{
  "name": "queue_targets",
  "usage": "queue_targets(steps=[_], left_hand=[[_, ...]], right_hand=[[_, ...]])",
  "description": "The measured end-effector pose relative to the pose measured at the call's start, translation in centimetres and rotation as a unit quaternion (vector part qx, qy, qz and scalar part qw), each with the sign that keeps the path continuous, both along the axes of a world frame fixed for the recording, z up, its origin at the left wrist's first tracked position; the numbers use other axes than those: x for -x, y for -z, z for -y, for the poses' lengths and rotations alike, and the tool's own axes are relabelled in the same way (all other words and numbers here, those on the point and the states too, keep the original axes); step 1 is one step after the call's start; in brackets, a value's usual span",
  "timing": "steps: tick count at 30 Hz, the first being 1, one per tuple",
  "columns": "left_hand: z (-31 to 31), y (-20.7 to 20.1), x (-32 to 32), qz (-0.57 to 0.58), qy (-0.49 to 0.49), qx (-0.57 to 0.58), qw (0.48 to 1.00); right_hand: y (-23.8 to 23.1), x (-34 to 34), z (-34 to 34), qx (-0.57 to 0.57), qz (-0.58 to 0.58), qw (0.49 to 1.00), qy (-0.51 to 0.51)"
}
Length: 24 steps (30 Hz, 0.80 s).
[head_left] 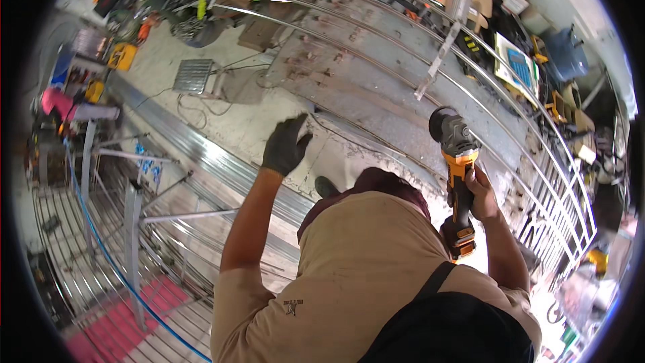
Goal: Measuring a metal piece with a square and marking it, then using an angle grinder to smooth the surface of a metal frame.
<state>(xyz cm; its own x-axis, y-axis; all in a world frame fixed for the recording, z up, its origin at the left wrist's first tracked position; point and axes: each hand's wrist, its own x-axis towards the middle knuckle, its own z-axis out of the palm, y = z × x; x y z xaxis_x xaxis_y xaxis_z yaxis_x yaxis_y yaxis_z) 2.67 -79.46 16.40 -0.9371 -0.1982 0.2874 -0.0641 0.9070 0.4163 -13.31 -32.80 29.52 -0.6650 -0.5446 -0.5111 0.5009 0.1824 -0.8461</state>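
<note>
My right hand is wrapped round the handle of a cordless angle grinder, black and yellow. The grinder points away from me, with its dark round disc at the far end and its battery close to my body. Long bent metal bars of a frame run past the grinder's head; whether the disc touches them I cannot tell. My left hand, in a dark glove, is held out in the air with its thumb apart from the fingers, and nothing shows in it.
Long metal profiles lie to the left, near a metal stand and a blue hose. Far left is a person in pink. Cables trail on the floor by a ridged metal box. A blue water jug stands far right.
</note>
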Motion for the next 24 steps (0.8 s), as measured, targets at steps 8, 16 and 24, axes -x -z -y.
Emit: queue_targets(steps=[8,16,24], left_hand=[[5.1,0.7,16.4,0.077,0.185,0.169,0.965],[6.2,2.3,19.9,0.106,0.278,0.205,0.933],[7.6,4.3,18.5,0.072,0.310,0.154,0.936]], right_hand=[[1.4,-3.3,3.0,-0.093,-0.069,0.976,0.183],[2.5,-6.1,3.5,-0.091,0.023,0.946,0.311],[0.5,-9.2,10.5,-0.201,-0.044,0.921,0.331]])
